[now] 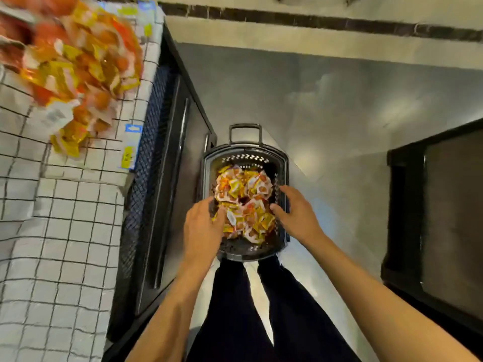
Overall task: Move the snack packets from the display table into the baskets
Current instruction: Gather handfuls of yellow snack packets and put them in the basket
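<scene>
Packets [235, 186] in yellow and orange are lying heaped inside the black basket [245, 148], which is sitting on the floor at lower centre of the frame. The left hand [202, 228] is touching the heap's left edge, fingertips hidden, so I cannot tell its hold. The right hand [295, 212] is spreading relaxed fingers over the right rim, holding nothing. A blurred pile of packets [78, 61] is lying on the checked display table [65, 231] at upper left.
</scene>
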